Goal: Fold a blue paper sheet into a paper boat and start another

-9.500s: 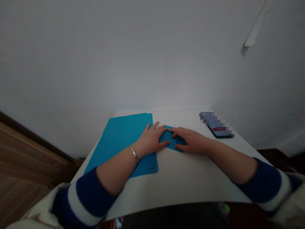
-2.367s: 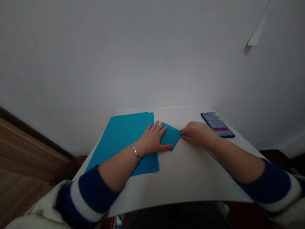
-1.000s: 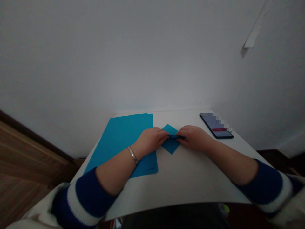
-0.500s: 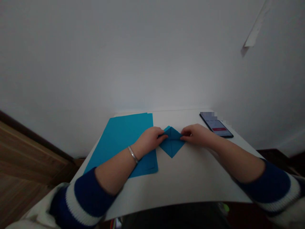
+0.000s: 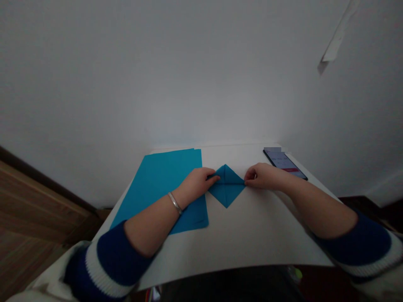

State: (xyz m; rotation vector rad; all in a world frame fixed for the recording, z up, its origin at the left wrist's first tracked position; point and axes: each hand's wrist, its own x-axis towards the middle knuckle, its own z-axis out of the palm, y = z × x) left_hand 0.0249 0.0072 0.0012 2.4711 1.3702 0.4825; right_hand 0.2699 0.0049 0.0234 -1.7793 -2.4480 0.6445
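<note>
A small blue folded paper [image 5: 226, 188] lies as a diamond on the white table [image 5: 239, 235], with a crease running across its middle. My left hand [image 5: 197, 184] is curled and pinches the paper's left corner. My right hand [image 5: 262, 176] is curled too and pinches the right corner. A silver bracelet [image 5: 175, 203] sits on my left wrist. My left forearm lies over a stack of large blue sheets [image 5: 163, 180].
A black phone [image 5: 284, 163] with a lit screen lies at the table's far right corner. A white wall rises right behind the table. Wooden floor shows at the left. A strip of tape [image 5: 336, 37] hangs on the wall, upper right.
The small paper was pressed flat under my hands, then picked up at the middle and spread out into a diamond. My hands have drawn apart to its left and right corners.
</note>
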